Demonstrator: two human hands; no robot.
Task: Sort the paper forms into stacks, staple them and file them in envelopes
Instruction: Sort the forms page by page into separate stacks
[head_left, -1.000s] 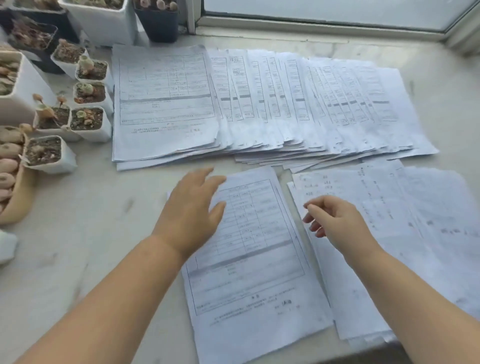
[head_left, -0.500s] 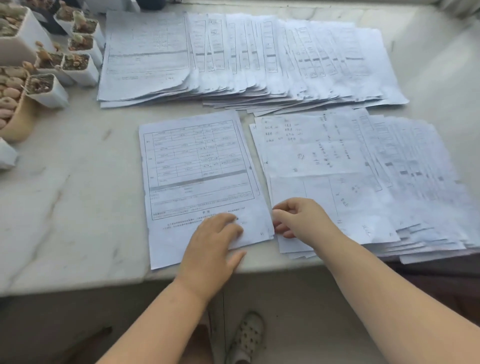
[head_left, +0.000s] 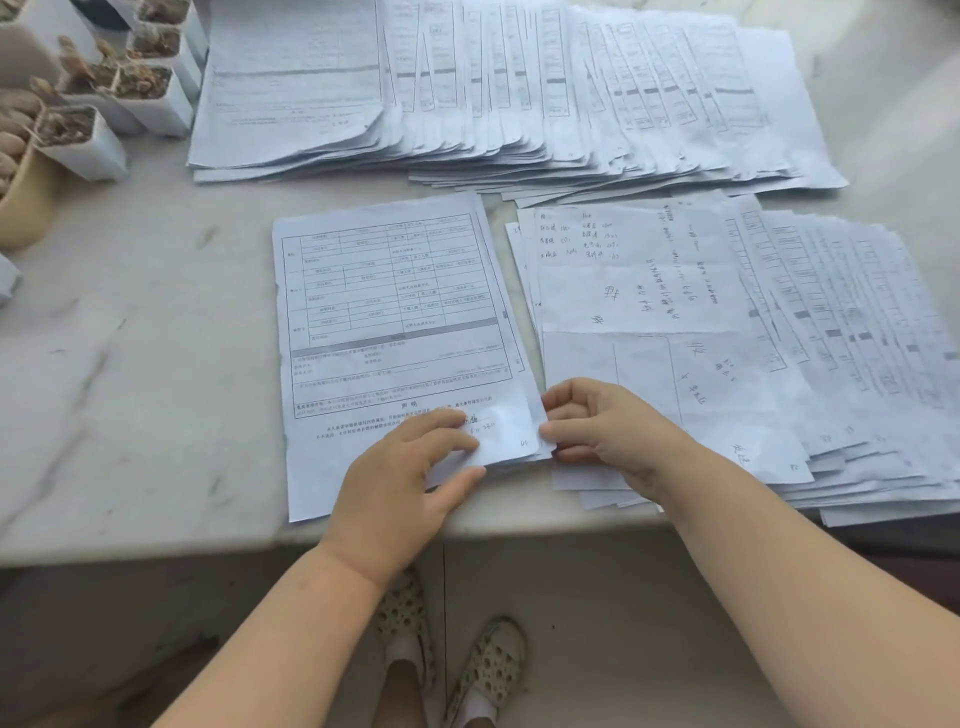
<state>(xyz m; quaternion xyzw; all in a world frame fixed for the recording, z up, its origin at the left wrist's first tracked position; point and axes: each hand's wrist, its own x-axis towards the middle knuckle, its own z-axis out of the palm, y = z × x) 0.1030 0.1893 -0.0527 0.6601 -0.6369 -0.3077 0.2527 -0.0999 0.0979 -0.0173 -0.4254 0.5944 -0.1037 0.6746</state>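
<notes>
A thin stack of printed forms (head_left: 395, 322) lies near the front edge of the marble counter (head_left: 130, 364). My left hand (head_left: 410, 478) rests on its lower right part, thumb under a lifted corner sheet. My right hand (head_left: 602, 426) pinches that same bottom right corner from the right. A fanned pile of forms with handwritten backs (head_left: 727, 338) lies to the right, partly under my right wrist. A long fanned row of forms (head_left: 493, 88) fills the back of the counter.
Small white pots with succulents (head_left: 130, 88) and a beige pot (head_left: 26, 202) stand at the back left. The counter's front edge runs just below my hands. My feet in patterned shoes (head_left: 452, 665) show on the floor below.
Both hands moved from the upper part of the front stack down to its bottom right corner. The right hand now pinches the corner, which has lifted slightly. The view tilted down.
</notes>
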